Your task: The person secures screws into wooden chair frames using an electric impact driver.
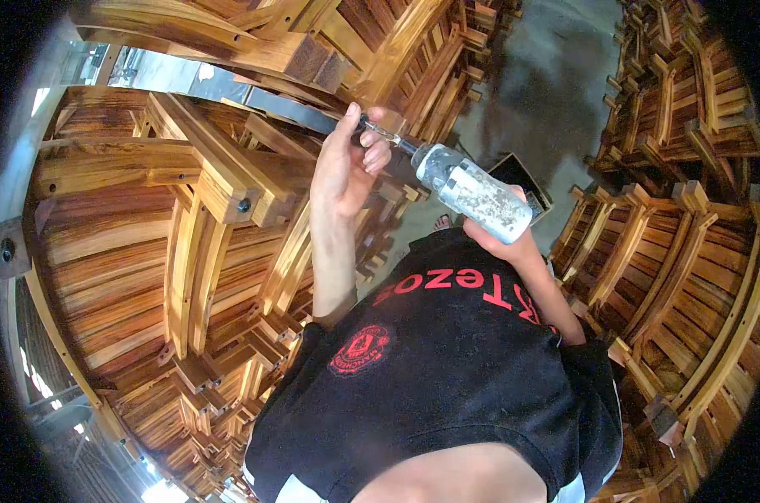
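My right hand (504,237) is wrapped round the lower end of a clear bottle (483,199) with a worn whitish label. The bottle lies at a slant in front of my chest, its narrow dark neck toward the upper left. My left hand (352,163) is raised at the neck's far end, with thumb and fingers closed on a thin dark tip (365,122). Part of that tip is hidden by the fingers.
Slatted wooden furniture frames (221,180) stand close on the left and at the top. More wooden frames (648,251) line the right side. A dark open box (538,186) is on the grey floor (548,92) beyond the bottle.
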Motion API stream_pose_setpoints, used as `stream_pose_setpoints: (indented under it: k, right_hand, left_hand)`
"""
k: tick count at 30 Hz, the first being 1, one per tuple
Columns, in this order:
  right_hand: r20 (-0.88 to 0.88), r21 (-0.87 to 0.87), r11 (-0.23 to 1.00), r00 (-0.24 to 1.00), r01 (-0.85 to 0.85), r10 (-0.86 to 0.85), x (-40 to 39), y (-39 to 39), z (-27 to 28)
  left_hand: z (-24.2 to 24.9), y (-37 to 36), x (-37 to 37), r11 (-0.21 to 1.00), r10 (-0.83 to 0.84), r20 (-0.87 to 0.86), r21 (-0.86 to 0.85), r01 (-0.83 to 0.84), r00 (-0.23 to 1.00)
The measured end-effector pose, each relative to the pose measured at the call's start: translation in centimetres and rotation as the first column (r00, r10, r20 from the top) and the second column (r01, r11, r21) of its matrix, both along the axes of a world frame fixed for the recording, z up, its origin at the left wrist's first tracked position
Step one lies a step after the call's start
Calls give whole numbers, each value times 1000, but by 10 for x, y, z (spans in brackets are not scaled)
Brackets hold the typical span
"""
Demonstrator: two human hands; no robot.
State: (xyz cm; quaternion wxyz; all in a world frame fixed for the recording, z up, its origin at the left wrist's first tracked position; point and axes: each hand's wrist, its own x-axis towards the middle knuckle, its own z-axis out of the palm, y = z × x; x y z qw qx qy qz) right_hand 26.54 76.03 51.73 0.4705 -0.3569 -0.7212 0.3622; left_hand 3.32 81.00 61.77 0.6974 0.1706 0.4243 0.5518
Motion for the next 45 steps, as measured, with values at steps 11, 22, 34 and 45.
stream_pose_setpoints:
  k: [11, 22, 34, 45]
  right_hand:
    - [19, -5, 999, 999, 40, -40, -2, 2, -1]
    - [-114, 76, 997, 993, -26, 35, -19, 27, 26]
    - [-299, -32, 988, 944, -152, 136, -46, 67, 57]
    - [-252, -169, 961, 952, -219, 172, -61, 75, 56]
  left_hand:
    - [7, -2, 4, 997, 5, -79, 79, 1, 997]
    - [28, 3, 3, 983, 26, -102, 185, -6, 994]
    - [41, 18, 1, 932, 182, -192, 347, -107, 964]
    - [33, 13, -20, 931, 284, -349, 324, -169, 893]
